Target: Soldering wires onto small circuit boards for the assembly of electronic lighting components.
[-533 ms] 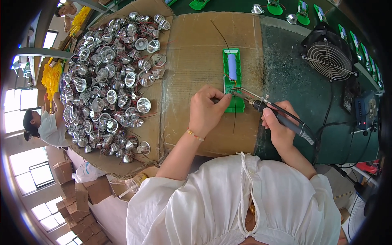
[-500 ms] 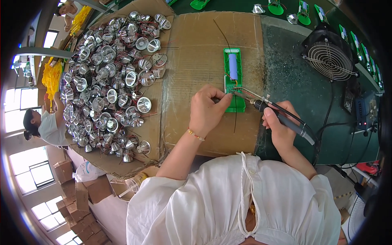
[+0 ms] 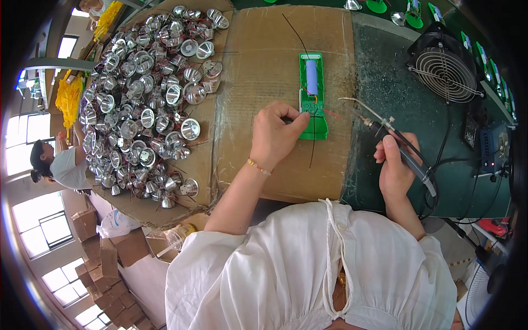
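On the cardboard lies an open green plastic housing with a blue cylindrical battery in its upper part and a small green circuit board below it. My left hand is closed in a pinch at the board's left side; whatever is between the fingertips is hidden. A thin dark wire runs down from the board, and a short red wire sticks out to the right. My right hand grips a soldering iron with a thin curved metal feed tube, its tip apart from the board.
Many silver reflector cups with wires are heaped at left. A black fan with a wire guard stands at right, near a blue box with cables. More green housings line the far edge. Another person works at far left.
The soldering iron has been drawn back from the board to the right, with my right hand. My left hand keeps its pinch at the board. The whole view has shifted slightly.
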Action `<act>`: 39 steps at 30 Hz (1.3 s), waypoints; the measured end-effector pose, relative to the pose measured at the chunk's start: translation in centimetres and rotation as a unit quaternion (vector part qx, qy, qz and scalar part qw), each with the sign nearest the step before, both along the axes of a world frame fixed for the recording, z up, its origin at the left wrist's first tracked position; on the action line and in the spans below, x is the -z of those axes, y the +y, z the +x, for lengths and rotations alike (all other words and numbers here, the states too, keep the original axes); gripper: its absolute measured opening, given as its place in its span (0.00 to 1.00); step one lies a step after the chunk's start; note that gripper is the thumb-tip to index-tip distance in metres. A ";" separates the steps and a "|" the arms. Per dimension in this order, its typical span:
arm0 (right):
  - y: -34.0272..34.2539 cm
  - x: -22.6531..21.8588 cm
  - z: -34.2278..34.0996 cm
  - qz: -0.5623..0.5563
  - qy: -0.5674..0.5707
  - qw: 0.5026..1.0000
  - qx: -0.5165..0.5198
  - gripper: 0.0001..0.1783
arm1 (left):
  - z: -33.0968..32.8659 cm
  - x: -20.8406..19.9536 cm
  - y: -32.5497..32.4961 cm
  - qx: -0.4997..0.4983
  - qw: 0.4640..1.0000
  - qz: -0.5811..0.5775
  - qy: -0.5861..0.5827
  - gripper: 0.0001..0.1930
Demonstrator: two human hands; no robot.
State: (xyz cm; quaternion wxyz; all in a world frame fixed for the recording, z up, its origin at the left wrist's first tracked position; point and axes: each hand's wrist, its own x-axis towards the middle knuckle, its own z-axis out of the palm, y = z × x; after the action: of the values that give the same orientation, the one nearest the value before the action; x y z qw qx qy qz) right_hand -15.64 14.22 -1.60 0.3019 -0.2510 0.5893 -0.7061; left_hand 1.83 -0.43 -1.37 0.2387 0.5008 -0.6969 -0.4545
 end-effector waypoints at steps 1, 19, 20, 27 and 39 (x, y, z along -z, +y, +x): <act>0.2 -0.2 -0.1 -0.001 0.003 1.000 0.012 0.11 | 0.1 -0.2 0.1 0.000 1.000 -0.001 0.005 0.10; 0.9 1.1 -2.9 0.042 -0.008 0.998 0.046 0.07 | -5.7 -3.3 -6.3 0.122 0.953 -0.183 -0.211 0.08; 1.0 1.5 -3.1 0.053 -0.010 0.997 0.047 0.07 | -7.6 -3.0 -8.3 0.143 0.945 -0.206 -0.211 0.09; 1.0 1.7 -2.4 0.062 -0.018 0.997 0.041 0.08 | -18.1 -2.4 -21.9 0.034 0.889 -0.397 -0.227 0.29; 0.4 1.7 -3.3 0.034 -0.001 0.999 -0.003 0.07 | -8.1 -3.2 -18.3 0.196 0.915 -0.301 -0.185 0.26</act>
State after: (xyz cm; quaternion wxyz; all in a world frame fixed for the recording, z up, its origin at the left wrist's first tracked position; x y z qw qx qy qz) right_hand -18.97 14.67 -3.28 0.3134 -0.2417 0.6119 -0.6848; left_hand -6.26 -18.77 1.88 0.1511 0.3342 -0.9164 -0.1600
